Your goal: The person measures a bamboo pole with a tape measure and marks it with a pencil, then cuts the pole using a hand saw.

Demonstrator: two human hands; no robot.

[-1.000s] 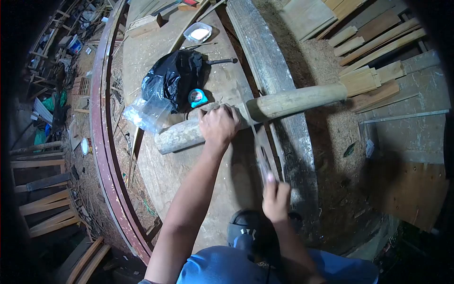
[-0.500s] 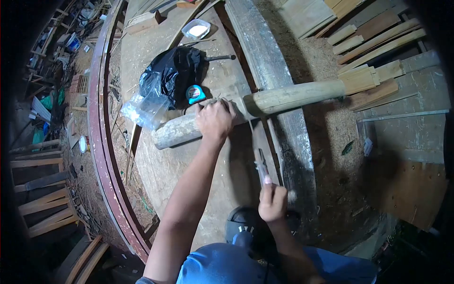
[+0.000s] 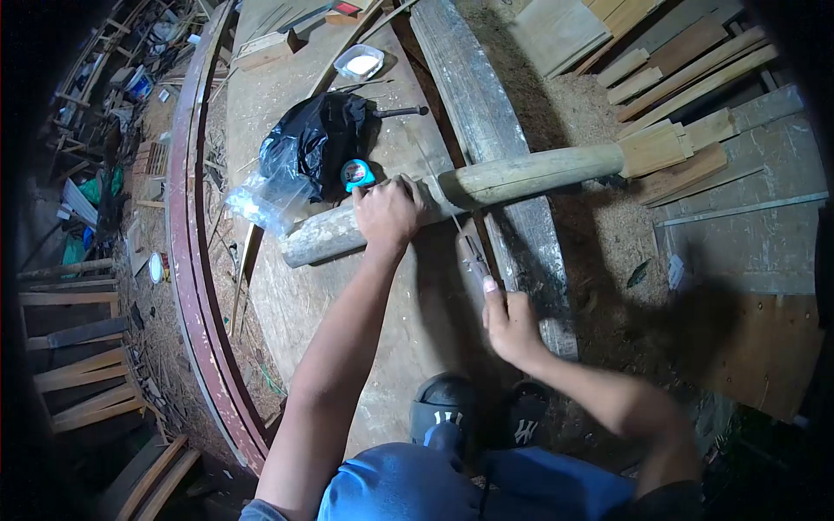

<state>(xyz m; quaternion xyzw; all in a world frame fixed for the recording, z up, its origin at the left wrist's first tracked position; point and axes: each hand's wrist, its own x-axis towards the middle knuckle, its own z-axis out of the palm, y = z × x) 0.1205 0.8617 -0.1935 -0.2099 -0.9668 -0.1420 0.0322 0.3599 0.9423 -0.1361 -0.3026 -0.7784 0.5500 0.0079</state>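
A long, pale round log (image 3: 539, 176) lies across the work board and a thick beam. My left hand (image 3: 388, 211) is closed over its upper side, left of the middle. Lower right, my right hand (image 3: 511, 326) is wrapped round the handle of a handsaw (image 3: 473, 259). The thin blade crosses the log just right of my left hand, its far end showing beyond the log. A teal tape measure (image 3: 356, 174) sits behind the log near my left hand, beside a black plastic bag (image 3: 313, 139).
Behind the log are a clear plastic bag (image 3: 271, 204), a white tub (image 3: 360, 62) and a dark rod (image 3: 401, 112). The grey beam (image 3: 473, 82) runs under the log. Wood pieces (image 3: 656, 148) lie at the right. My sandalled feet are below.
My right hand and the saw have moved forward, pushing the blade further beyond the log. My right elbow has swung out to the right. My left hand keeps its place on the log.
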